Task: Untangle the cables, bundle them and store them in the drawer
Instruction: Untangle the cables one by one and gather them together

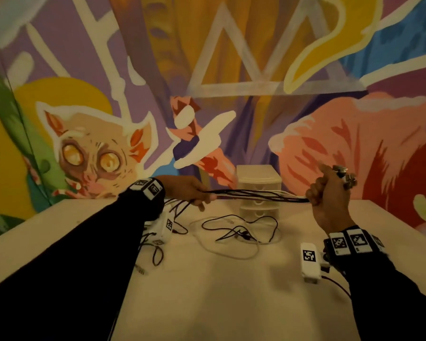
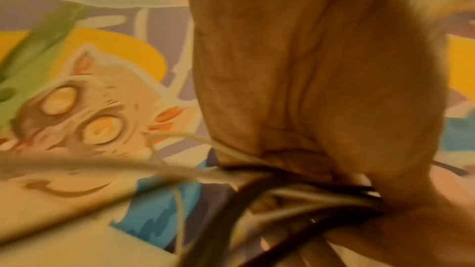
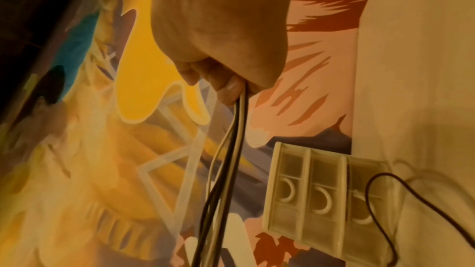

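Observation:
A bunch of black and white cables point(image 1: 258, 195) is stretched level above the table between my two hands. My left hand point(image 1: 194, 190) grips one end, with loose ends hanging down from it; in the left wrist view the cables point(image 2: 303, 192) run through the curled fingers. My right hand point(image 1: 330, 190) is fisted round the other end, and the right wrist view shows the cables point(image 3: 231, 149) coming out of the fist point(image 3: 226, 80). More black and white cables point(image 1: 239, 232) lie tangled on the table. A small translucent drawer unit point(image 1: 258, 190) with three shut drawers point(image 3: 323, 200) stands at the back.
The beige table point(image 1: 219, 291) runs to a painted wall. A white tagged block point(image 1: 310, 262) lies near my right wrist, with a thin black lead. Another white tagged block point(image 1: 165, 230) sits under my left forearm among cable ends.

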The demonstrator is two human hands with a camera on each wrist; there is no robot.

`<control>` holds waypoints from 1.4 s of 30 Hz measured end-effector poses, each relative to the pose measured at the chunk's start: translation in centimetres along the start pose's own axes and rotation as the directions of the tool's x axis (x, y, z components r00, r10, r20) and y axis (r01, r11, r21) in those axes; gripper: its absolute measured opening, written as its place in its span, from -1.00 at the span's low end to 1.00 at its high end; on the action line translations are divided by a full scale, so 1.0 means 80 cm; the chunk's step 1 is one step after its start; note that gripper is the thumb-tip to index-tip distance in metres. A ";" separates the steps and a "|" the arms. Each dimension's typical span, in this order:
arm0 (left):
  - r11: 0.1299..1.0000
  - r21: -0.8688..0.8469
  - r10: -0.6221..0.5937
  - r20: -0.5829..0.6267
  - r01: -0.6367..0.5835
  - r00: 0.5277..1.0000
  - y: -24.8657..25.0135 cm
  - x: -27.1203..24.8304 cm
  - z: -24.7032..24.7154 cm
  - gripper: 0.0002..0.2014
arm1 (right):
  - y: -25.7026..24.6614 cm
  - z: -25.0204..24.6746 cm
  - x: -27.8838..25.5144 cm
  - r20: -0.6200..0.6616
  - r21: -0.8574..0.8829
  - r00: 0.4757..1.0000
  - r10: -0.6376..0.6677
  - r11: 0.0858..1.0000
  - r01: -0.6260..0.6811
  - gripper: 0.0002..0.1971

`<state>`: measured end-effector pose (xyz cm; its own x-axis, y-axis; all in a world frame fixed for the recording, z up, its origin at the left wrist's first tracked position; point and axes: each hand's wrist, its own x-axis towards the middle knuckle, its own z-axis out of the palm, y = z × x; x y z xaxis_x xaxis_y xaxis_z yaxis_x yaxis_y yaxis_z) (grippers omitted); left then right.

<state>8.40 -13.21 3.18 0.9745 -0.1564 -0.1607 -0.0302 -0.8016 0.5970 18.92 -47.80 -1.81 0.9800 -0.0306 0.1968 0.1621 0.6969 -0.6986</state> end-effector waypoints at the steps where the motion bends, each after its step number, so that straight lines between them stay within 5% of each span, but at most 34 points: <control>1: 0.996 -0.086 -0.019 0.009 0.020 1.000 -0.013 -0.008 -0.002 -0.59 | 0.004 -0.007 0.002 -0.014 0.007 1.000 0.013 1.000 -0.013 -0.52; 5: 0.956 -0.281 -0.080 0.041 0.088 0.996 -0.059 -0.031 0.002 -0.17 | 0.022 -0.021 0.006 -0.074 0.050 0.995 0.073 0.996 -0.070 -0.52; 9: 0.954 0.049 -0.289 -0.125 0.297 0.949 -0.071 -0.039 -0.007 -0.04 | 0.040 -0.020 0.007 -0.101 0.036 0.985 0.139 0.990 -0.136 -0.70; 11: 0.880 0.280 -0.260 -0.390 0.383 0.883 -0.069 -0.040 -0.029 -0.05 | 0.050 -0.010 0.005 -0.046 0.016 0.985 0.166 0.986 -0.166 -0.71; 13: 0.768 0.456 -0.060 -0.648 0.450 0.760 -0.064 -0.043 -0.066 -0.06 | 0.055 0.012 0.001 0.017 -0.001 0.985 0.171 0.985 -0.171 -0.58; 15: 0.611 0.574 0.149 -0.759 0.545 0.633 -0.058 -0.051 -0.108 -0.06 | 0.051 0.035 0.000 0.063 -0.001 0.987 0.145 0.989 -0.145 -0.51; 16: 0.544 0.591 0.175 -0.774 0.596 0.609 -0.055 -0.058 -0.122 -0.07 | 0.047 0.042 0.001 0.069 0.009 0.989 0.131 0.991 -0.132 -0.51; 19: 0.282 0.677 -0.011 -0.707 0.680 0.708 -0.115 -0.080 -0.135 -0.25 | 0.039 0.033 0.010 0.029 0.012 0.994 0.103 0.995 -0.104 -0.57; 23: 0.457 0.601 -0.370 -0.543 0.656 0.754 -0.248 -0.072 -0.101 0.03 | 0.075 0.010 -0.003 0.068 -0.165 0.970 0.234 0.961 -0.220 -0.56; 25: 0.453 0.639 -0.506 -0.390 0.622 0.769 -0.245 -0.053 -0.062 -0.08 | 0.098 0.007 -0.017 0.185 -0.326 0.898 0.399 0.887 -0.327 -0.56; 28: 0.360 0.779 -0.391 -0.373 0.513 0.842 -0.165 -0.027 -0.003 -0.36 | 0.111 -0.005 -0.024 0.295 -0.469 0.763 0.575 0.783 -0.409 -0.52; 31: 0.430 0.830 0.023 -0.404 0.356 0.915 -0.087 0.010 0.048 -0.58 | 0.115 -0.022 -0.025 0.302 -0.437 0.704 0.643 0.750 -0.497 -0.45; 34: 0.647 0.755 0.302 -0.381 0.106 0.874 -0.026 0.040 0.103 -0.68 | 0.117 -0.035 -0.028 0.281 -0.433 0.701 0.655 0.738 -0.517 -0.44; 37: 0.897 0.372 0.302 -0.126 -0.237 0.945 0.008 0.065 0.140 -0.84 | 0.114 -0.043 -0.027 0.288 -0.400 0.709 0.644 0.753 -0.522 -0.43; 39: 0.927 0.278 0.256 0.029 -0.254 0.966 0.015 0.080 0.159 -0.82 | 0.112 -0.046 -0.025 0.289 -0.377 0.709 0.644 0.757 -0.534 -0.42; 42: 0.842 0.527 0.161 -0.045 -0.113 0.986 -0.003 0.105 0.168 -0.74 | 0.113 -0.050 -0.023 0.285 -0.335 0.715 0.639 0.765 -0.550 -0.42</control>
<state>13.60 -22.08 -8.92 0.9660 -0.2573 -0.0272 -0.2531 -0.9616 0.1065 19.04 -44.34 -11.24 0.7708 0.6274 -0.1101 -0.3766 0.3094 -0.8732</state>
